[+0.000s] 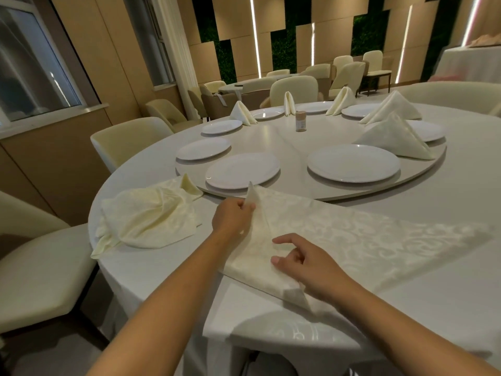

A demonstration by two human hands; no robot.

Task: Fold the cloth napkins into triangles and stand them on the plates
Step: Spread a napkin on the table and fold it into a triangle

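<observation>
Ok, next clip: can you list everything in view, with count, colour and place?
flat napkin: one, cream, spread at the table's near edge
napkin pile: one crumpled heap, cream, left of the flat napkin
folded napkins: five, cream, standing by the farther plates
plates: eight, white, around the turntable
turntable: one, grey, table centre
small jar: one, tan, on the turntable
table: one, round, white cloth
chairs: several, cream, around and beyond
hands: left hand pinches a napkin corner; right hand rests on the napkin
</observation>
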